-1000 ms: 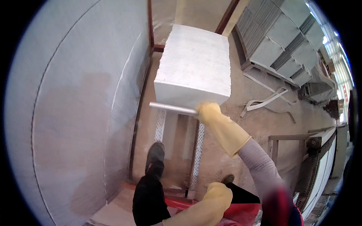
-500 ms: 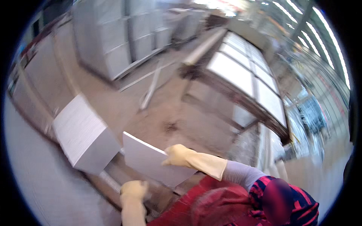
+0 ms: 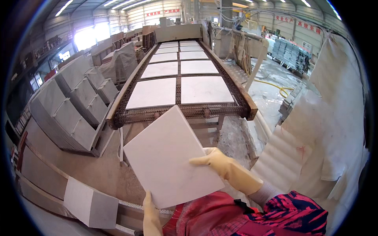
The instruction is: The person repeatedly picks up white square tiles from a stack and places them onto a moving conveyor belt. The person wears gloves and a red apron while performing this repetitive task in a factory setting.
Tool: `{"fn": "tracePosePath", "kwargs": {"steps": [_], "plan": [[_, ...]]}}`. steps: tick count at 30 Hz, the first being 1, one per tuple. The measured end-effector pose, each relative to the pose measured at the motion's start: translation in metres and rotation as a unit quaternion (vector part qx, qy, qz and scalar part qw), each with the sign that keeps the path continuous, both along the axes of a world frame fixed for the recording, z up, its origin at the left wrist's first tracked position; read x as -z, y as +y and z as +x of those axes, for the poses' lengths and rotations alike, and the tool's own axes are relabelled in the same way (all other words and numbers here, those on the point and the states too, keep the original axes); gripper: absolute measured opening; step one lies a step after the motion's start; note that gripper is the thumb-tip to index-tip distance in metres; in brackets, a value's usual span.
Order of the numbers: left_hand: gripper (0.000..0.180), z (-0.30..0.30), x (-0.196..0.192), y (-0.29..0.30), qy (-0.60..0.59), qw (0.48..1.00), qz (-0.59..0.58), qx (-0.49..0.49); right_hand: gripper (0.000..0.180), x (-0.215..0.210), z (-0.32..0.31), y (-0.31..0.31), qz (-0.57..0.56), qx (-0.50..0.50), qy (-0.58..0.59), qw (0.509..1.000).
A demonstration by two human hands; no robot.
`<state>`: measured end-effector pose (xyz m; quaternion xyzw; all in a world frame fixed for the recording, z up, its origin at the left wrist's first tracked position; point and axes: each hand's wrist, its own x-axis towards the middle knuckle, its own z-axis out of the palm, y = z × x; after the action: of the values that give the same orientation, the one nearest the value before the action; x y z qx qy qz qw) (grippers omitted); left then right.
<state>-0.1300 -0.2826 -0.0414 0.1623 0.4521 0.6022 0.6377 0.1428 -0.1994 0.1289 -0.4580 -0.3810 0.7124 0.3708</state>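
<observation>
While the left hand (image 3: 151,214) and right hand (image 3: 218,162) both grip one white tile (image 3: 167,159) by its edges, before one conveyor (image 3: 136,114), two columns of tiles (image 3: 151,93) lie on it.

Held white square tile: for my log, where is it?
Head view, below centre: the tile is in yellow-gloved left hand and right hand, before the brown conveyor.

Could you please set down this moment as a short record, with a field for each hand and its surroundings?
Right hand: gloved, gripping the white tile at its right edge, thumb on the face
Left hand: gloved, at the tile's lower left edge, most fingers hidden
Ahead: conveyor bearing laid tiles in two rows
Lower left: white block
Right: yellow hose on the floor
</observation>
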Motion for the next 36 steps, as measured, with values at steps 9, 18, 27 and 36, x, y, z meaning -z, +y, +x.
{"fn": "tracePosePath", "kwargs": {"steps": [9, 18, 27, 36], "plan": [[0.050, 0.089, -0.062, 0.066, 0.097, 0.994, -0.033, 0.037, 0.035, 0.054, 0.130, 0.011, -0.049, 0.191, 0.085, 0.977], [0.050, 0.139, -0.061, 0.127, 0.119, 0.986, -0.077, 0.086, 0.047, 0.102, 0.190, 0.043, -0.051, 0.221, 0.201, 0.953], [0.045, 0.157, -0.054, 0.160, 0.130, 0.985, -0.087, 0.070, 0.045, 0.124, 0.210, 0.074, -0.057, 0.212, 0.229, 0.948], [0.042, 0.155, -0.038, 0.164, 0.134, 0.984, -0.094, 0.069, 0.045, 0.133, 0.208, 0.079, -0.078, 0.234, 0.183, 0.952]]}}
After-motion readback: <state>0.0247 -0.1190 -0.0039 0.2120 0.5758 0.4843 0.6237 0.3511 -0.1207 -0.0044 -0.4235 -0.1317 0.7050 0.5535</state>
